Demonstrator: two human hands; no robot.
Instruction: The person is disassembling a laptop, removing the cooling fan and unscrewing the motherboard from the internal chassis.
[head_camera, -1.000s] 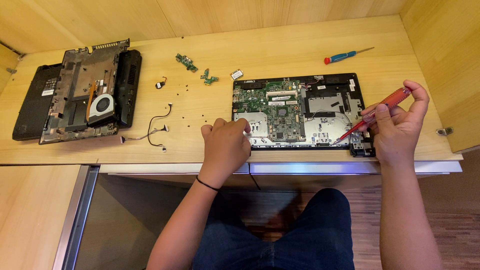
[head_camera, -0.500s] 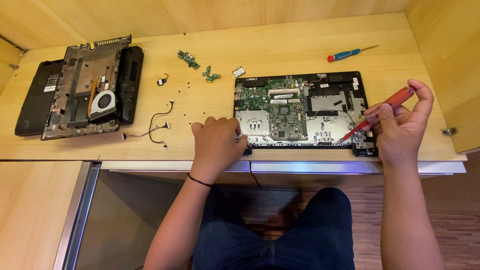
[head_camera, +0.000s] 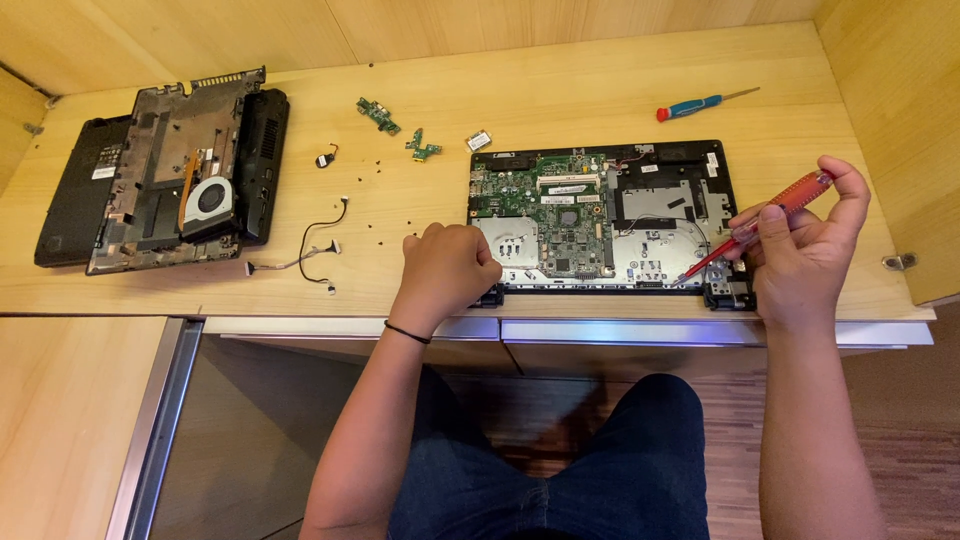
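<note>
Nearest me, low in the frame, my two forearms run up from my lap to the front edge of the wooden desk (head_camera: 600, 100). My left hand (head_camera: 445, 270), just left of centre, is curled into a loose fist with the knuckles up, resting on the desk at the front left corner of the opened laptop base (head_camera: 605, 215); I cannot tell whether the curled fingers pinch anything small underneath. My right hand (head_camera: 800, 245), at the right of the frame, has its fingers closed around a red screwdriver (head_camera: 765, 225), held slanting, handle up toward the upper right and tip down at the front right part of the base, near the hinge corner.

I judge the step in hand to be working on a screw in that front right area of the board tray. The next move, as I read it, calls for seating the tip squarely in the screw head while my left hand steadies the base against sliding.

Farther out, small loose screws (head_camera: 385, 225) and a thin cable (head_camera: 310, 250) lie on the desk left of centre. Beyond them sit two little green circuit boards (head_camera: 400, 130), and a blue-handled screwdriver (head_camera: 700, 102) lies at upper right, well apart from my hand. At upper left rests the other laptop shell with its fan (head_camera: 165, 180).
</note>
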